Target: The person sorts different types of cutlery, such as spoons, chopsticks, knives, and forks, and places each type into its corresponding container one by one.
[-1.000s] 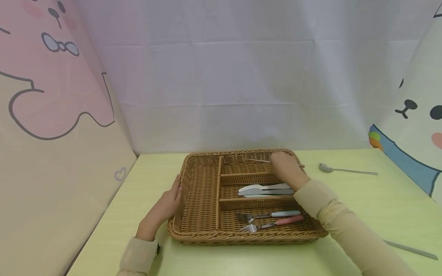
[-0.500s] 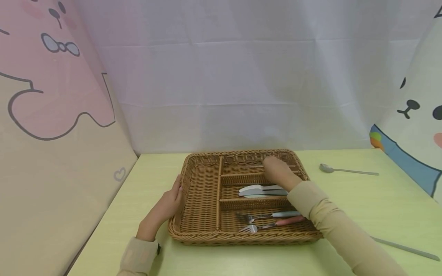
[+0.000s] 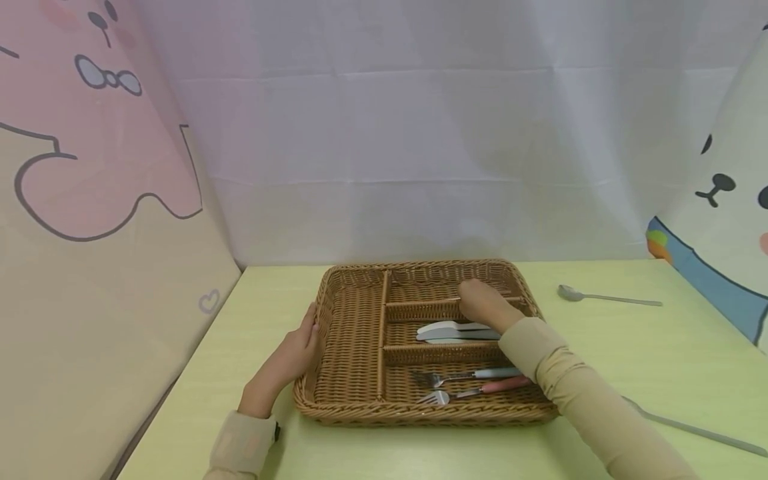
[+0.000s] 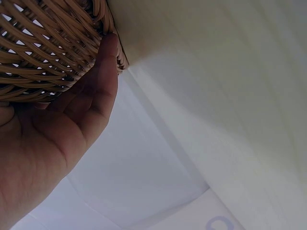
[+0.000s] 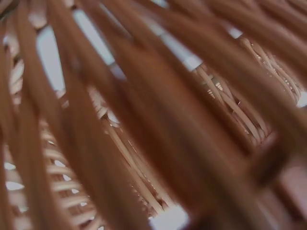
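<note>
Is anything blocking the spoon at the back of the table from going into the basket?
Yes: the basket's right rim stands between, with the right grip just beyond. The spoon probably must go over.

Across the back, a pale lilac-grey cloth [image 3: 384,153] with soft horizontal creases, reaching down to the far edge of a yellow-green table [image 3: 606,347]. On the left, a slanting side panel [image 3: 120,333] — cream below, and above it a dark-outlined pink cartoon animal [image 3: 117,147] with a pale bow tie [image 3: 111,79], partly cut off at the top; lower down, near the table, a small lilac heart outline [image 3: 209,302]. On the right, a white cartoon animal [image 3: 744,227] with a dark nose [image 3: 723,182], likewise cut off — just below, a blue band [image 3: 720,290] with an orange-and-green patch [image 3: 659,245] at its upper end.
</note>
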Demonstrator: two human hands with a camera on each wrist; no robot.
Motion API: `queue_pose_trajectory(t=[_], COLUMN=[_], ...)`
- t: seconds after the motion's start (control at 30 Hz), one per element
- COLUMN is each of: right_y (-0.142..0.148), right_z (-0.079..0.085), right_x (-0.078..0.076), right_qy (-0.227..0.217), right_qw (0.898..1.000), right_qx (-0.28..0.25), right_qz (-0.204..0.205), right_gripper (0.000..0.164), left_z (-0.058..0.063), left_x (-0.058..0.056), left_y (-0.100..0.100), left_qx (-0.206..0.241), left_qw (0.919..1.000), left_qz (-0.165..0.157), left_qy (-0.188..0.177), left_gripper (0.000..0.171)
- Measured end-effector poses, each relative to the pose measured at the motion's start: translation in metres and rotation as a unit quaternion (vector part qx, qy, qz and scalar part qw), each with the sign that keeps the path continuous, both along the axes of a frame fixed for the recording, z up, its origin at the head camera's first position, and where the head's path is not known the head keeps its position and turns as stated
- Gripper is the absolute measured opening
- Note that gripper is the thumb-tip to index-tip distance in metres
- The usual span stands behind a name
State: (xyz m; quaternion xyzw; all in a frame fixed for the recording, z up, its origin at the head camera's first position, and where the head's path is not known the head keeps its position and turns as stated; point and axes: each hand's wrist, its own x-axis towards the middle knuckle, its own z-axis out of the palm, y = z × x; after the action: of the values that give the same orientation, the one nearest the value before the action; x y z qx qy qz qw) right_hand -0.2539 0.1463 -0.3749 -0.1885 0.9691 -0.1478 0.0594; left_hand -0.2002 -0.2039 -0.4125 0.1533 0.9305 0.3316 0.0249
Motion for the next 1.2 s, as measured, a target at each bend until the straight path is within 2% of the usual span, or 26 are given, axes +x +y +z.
queue_pose_trajectory(t=[0.23,0.53,0.9,1.2], right_y=[0.0,-0.001,0.001,0.003], right_z=[0.001,0.001,-0.002,0.011], right_x=[-0.001,0.0,0.001,0.008], right_qy=[-0.03,-0.034,-0.018,0.023], right_qw=[1.0,0.999,1.0,0.999], right_qx=[-0.004,-0.017,-0.005,0.021], right_qz=[0.001,0.002,-0.004,-0.013], right_gripper=[0.021,0.023,0.026,0.022], left_z=[0.001,0.0,-0.002,-0.002], left_x=[0.0,-0.001,-0.001,-0.001], left_y=[0.0,0.0,0.0,0.0], left_qx=[-0.002,-0.007,-0.009,-0.014], left_qw=[1.0,1.0,0.9999,0.9998], left_qz=[0.0,0.0,0.003,0.006], left_qy=[0.001,0.006,0.006,0.009], left_gripper=[0.052,0.052,0.051,0.051])
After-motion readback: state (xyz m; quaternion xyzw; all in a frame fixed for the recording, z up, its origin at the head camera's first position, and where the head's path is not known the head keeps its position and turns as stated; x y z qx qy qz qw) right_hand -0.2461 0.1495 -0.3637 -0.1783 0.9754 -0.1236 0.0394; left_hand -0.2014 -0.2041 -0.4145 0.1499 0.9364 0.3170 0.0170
